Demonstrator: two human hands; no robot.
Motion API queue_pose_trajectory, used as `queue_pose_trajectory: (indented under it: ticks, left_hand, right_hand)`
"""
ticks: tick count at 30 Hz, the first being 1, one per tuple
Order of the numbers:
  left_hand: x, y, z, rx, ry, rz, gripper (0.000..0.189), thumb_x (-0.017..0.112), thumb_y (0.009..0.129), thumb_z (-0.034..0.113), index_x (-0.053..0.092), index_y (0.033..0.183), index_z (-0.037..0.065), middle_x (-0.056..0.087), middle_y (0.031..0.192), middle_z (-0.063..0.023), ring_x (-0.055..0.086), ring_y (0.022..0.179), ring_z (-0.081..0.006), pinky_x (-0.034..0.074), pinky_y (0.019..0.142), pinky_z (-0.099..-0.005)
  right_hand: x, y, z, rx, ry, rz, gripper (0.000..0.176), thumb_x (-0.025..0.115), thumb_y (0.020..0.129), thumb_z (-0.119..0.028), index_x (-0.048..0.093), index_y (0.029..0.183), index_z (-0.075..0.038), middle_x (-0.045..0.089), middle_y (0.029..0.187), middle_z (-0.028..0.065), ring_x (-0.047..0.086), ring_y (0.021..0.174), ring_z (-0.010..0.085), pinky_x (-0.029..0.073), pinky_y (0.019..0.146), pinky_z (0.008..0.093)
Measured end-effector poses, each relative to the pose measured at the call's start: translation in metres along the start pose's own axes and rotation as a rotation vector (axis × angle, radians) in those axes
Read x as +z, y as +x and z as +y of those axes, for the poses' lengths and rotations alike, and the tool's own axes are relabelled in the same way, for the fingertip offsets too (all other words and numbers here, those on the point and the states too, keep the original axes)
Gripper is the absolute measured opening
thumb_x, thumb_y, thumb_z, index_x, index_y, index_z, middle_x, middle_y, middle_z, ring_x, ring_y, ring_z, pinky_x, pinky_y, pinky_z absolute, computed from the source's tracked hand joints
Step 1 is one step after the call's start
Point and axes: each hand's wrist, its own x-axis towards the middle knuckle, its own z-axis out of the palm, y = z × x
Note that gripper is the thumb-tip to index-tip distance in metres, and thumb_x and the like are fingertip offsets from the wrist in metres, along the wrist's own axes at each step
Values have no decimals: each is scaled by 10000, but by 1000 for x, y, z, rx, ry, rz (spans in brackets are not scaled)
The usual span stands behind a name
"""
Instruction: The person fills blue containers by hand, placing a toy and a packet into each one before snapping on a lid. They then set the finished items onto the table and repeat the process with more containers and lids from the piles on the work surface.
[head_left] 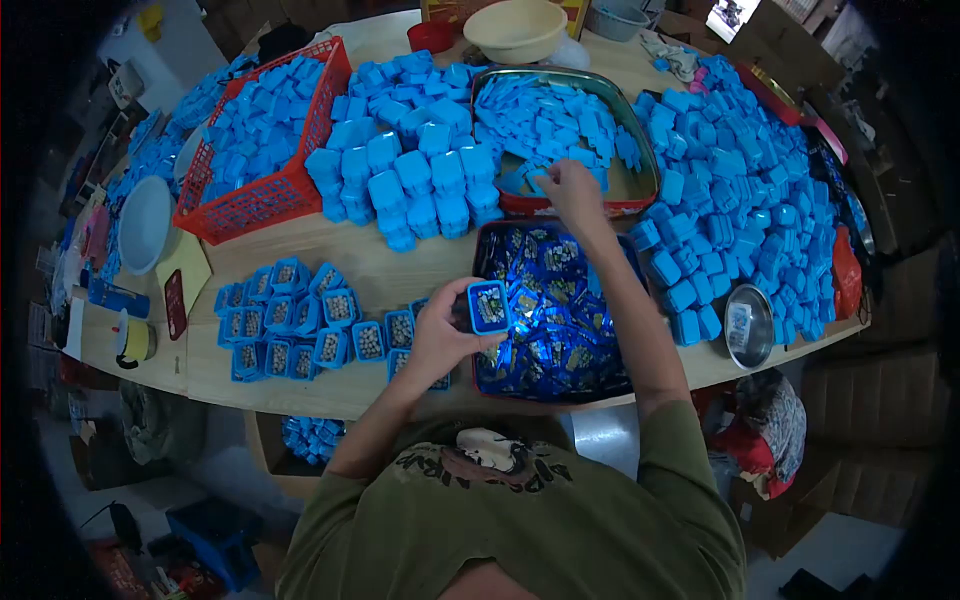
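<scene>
My left hand [443, 332] is closed around a small blue plastic box [488, 307], its open top facing up and a shiny printed packet visible inside. It hovers by the left edge of a tray of shiny blue foil packets [555, 345]. Farther off, my right hand [577, 200] reaches over the near side of a tin tray [640, 180] heaped with flat blue plastic pieces [550, 115]. Its fingers are pinched together among those pieces; what lies between them I cannot make out. Left of my left hand stand blue boxes filled with pale round balls [340, 307].
Stacked closed blue boxes [415, 185] stand beside a red basket [250, 215] of more blue pieces. A large pile of blue boxes [735, 200] covers the right side, with a metal bowl [749, 325] at its front. A cream basin [515, 30] sits at the back.
</scene>
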Motion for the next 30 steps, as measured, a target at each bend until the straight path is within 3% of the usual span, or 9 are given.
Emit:
queue_pose_trajectory:
  ticks: [3,10,14,17,19,20,22,27,30]
  left_hand:
    - [-5,-1,-6,-48,11,10,660,800,661,10,469,1231,26,578,1118,-64,576,1008,-140,494,862,-309]
    - [-15,3,-3,-98,60,-1,663,814,648,29,478,1219,34,579,1115,-56,577,1002,-140,494,864,-316]
    - [-14,8,-7,-122,-7,2,679,815,648,34,469,1233,33,580,1120,-62,573,1015,-143,490,876,-315]
    - [-12,13,-1,-88,4,-11,706,808,656,28,442,1260,34,574,1138,-72,568,1035,-151,485,892,-320]
    - [-13,13,-8,-82,-12,-4,705,804,662,23,437,1263,34,571,1143,-79,568,1036,-153,485,894,-321]
    - [-13,14,-10,-72,-29,-11,701,802,663,21,438,1262,32,570,1142,-81,567,1039,-152,485,893,-319]
    - [-12,15,-13,-25,-22,-21,690,796,671,16,437,1261,33,571,1134,-79,574,1025,-148,492,881,-312]
    - [-8,14,-10,-56,17,6,691,835,619,93,491,1215,29,551,1132,-85,572,1004,-150,491,845,-295]
    - [-9,11,-12,-25,115,-14,684,821,643,75,471,1229,28,563,1121,-89,580,999,-151,499,843,-299]
  right_hand:
    - [30,34,4,5,-341,-71,383,741,703,-324,624,847,10,642,941,201,636,825,340,512,692,442]
    - [68,69,31,40,-368,-346,307,702,680,-174,622,919,1,639,897,228,618,896,397,511,772,465]
    - [37,58,24,51,-274,-56,237,620,758,-136,603,952,-1,604,891,284,599,809,432,500,679,461]
    - [-4,39,7,-7,-76,86,252,654,777,-129,587,978,8,646,878,210,645,826,339,522,705,422]
    - [-30,18,-12,19,463,105,212,618,830,-86,591,1024,-5,657,864,131,645,782,222,521,673,327]
    - [-47,3,-29,22,466,96,212,618,830,-86,591,1024,-5,657,864,131,645,782,222,521,673,327]
    - [-74,-39,-62,298,1035,-264,234,614,855,-81,599,1085,-37,645,867,45,615,788,118,501,646,257]
    - [-65,-95,-65,418,1226,-569,247,606,878,-102,593,1120,-57,631,908,16,592,770,81,486,649,237]
    - [-49,-113,-76,407,1238,-480,241,608,886,-122,586,1116,-53,610,898,7,574,764,73,469,648,214]
